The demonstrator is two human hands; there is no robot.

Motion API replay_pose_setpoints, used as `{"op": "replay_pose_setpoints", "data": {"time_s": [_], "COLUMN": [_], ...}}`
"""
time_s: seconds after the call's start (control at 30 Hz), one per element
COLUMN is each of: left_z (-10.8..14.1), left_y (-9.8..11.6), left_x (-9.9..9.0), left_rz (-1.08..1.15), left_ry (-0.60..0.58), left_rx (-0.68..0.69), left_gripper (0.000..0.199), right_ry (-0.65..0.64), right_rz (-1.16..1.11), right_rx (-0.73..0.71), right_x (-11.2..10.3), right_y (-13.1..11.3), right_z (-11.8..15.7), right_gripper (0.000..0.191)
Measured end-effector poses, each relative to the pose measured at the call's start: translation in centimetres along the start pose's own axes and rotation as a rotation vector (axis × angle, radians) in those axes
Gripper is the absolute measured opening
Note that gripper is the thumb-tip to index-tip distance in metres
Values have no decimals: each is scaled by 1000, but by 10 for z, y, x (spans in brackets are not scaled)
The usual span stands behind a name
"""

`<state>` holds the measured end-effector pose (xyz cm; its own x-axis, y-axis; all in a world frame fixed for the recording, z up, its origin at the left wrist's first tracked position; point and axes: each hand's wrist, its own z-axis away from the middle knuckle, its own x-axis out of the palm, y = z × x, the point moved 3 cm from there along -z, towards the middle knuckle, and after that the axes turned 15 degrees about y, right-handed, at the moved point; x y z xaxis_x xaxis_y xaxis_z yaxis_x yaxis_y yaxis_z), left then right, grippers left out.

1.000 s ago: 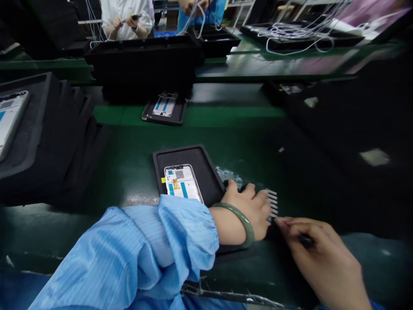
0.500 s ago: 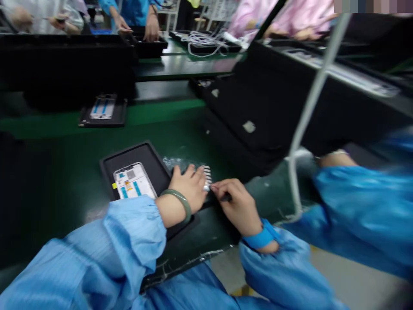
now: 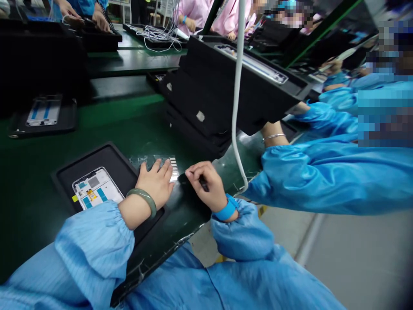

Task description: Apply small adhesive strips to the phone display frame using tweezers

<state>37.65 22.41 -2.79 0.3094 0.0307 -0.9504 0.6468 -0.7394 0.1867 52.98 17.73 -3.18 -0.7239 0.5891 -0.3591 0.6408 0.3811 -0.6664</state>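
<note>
My left hand [image 3: 155, 184] lies flat with its fingers spread, pressing a clear plastic sheet [image 3: 174, 167] with light strips along its right end. Just right of that sheet, my right hand [image 3: 209, 185] is closed around a small dark tool [image 3: 204, 184], mostly hidden in the fingers; its kind cannot be made out. Thumb and forefinger are pinched near the strips, slightly apart from them. To the left, a black tray [image 3: 111, 155] holds a silvery phone or tablet housing [image 3: 97, 185] with blue strips and a yellow tab. My left forearm covers its lower part.
Stacked black trays [image 3: 196, 99] rise ahead, another housing on top. A white cable [image 3: 237, 99] hangs down to the table edge at right. At far left lies a second tray [image 3: 69, 116] with a housing. A co-worker's blue sleeve [image 3: 306, 176] reaches in from the right.
The view has swung right, so things appear further left. My right hand has drawn slightly away from the strips. My left hand stays flat on the sheet.
</note>
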Motion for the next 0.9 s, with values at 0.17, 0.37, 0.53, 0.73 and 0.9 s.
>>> {"op": "replay_pose_setpoints", "data": {"time_s": [0.17,0.37,0.53,0.73,0.9], "left_z": [-9,-35,-39,8,36], "left_y": [-6,-11,-20,-42,-61], "left_x": [3,8,-2,-30,-61], "left_rz": [81,148,96,49,112], "left_ry": [-61,-131,-108,-97,-135], "left_rx": [117,243,201,48,51], "left_gripper": [41,30,32,46,40], "right_ry": [148,8,-131,-402,-400], "right_rz": [-86,-163,-337,-262,-208], "right_rx": [266,447,510,558,553], "right_x": [-9,16,29,31,27], "right_y": [29,58,65,58,49], "right_z": [-29,-61,-62,-57,-50], "right_gripper": [24,53,46,30,29]}}
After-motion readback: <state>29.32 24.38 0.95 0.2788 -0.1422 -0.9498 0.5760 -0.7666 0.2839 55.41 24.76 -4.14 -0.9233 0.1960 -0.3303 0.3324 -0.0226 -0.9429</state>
